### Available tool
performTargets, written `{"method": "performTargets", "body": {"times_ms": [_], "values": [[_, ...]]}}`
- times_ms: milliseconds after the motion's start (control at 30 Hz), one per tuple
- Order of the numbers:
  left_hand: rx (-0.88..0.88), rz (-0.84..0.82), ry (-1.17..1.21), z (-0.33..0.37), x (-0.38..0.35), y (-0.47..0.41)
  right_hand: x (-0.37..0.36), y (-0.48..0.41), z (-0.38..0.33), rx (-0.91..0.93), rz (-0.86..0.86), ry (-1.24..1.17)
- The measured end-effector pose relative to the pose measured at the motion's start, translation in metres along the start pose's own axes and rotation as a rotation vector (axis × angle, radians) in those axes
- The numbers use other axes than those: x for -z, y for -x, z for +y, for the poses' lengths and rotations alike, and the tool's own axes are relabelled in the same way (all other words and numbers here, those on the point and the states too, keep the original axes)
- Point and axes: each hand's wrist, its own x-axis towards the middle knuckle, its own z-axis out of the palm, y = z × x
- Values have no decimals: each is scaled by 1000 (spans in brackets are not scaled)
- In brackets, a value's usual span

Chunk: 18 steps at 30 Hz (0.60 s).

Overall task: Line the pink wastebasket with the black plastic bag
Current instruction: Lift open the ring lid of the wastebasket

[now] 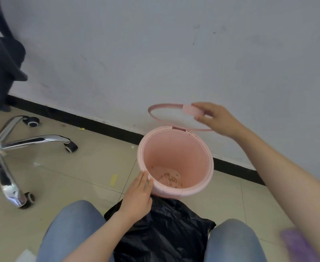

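The pink wastebasket stands on the tiled floor near the wall, unlined, with brown crumbs on its bottom. Its hinged pink ring is swung up at the back. My right hand pinches the ring's tab at the top. My left hand rests with flat fingers against the basket's near-left rim. The black plastic bag lies crumpled on the floor between my knees, just in front of the basket.
An office chair with a chrome star base and castors stands at the left. A white wall with a black skirting board runs behind the basket. Yellow scraps lie on the tiles. A blurred purple thing is at the lower right.
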Motion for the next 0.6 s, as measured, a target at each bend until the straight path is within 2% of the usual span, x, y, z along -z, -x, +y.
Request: {"method": "performTargets", "body": {"times_ms": [100, 167, 200, 367, 600], "values": [[50, -8, 48, 0, 2, 0, 11, -35, 5, 17, 344, 230], [48, -3, 16, 1, 2, 0, 13, -52, 6, -118, 553, 410], [32, -27, -13, 2, 5, -1, 12, -59, 6, -176, 567, 486], [3, -70, -28, 4, 10, -1, -5, -76, 20, -254, 260, 497], [22, -46, -23, 4, 8, -2, -34, -20, 30, -227, 192, 333]]}}
